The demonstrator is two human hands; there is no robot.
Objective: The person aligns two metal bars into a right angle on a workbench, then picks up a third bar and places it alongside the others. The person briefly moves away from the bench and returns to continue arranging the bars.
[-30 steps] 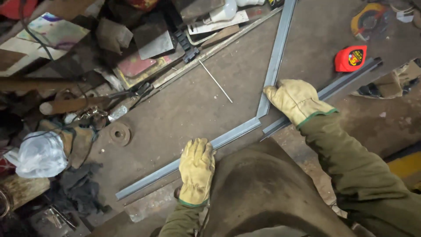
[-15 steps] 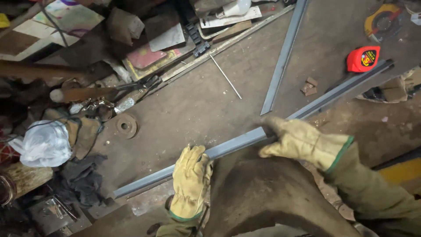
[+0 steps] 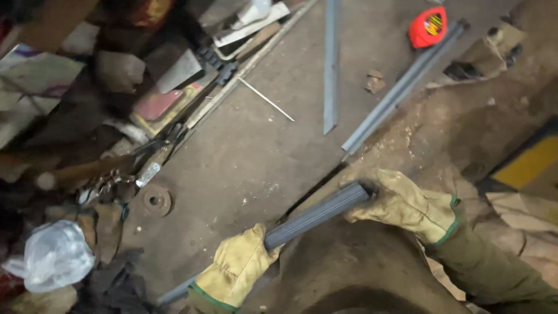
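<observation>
Both gloved hands grip one grey metal bar [image 3: 317, 214] lifted at the near edge of the counter [image 3: 244, 157] — the left hand [image 3: 235, 268] wraps around its lower stretch, the right hand [image 3: 407, 203] closes over its upper end. Farther back on the counter lie two more grey strips [image 3: 331, 64] [image 3: 401, 87] — near them a red tape measure [image 3: 427, 26], a thin rod [image 3: 266, 99] and a rusty disc [image 3: 154, 200].

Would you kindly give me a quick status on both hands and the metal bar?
Left hand and right hand both gripping the grey metal bar. Bar lifted off the bench, tilted. Nothing blocking; two more bars lie beyond.
</observation>
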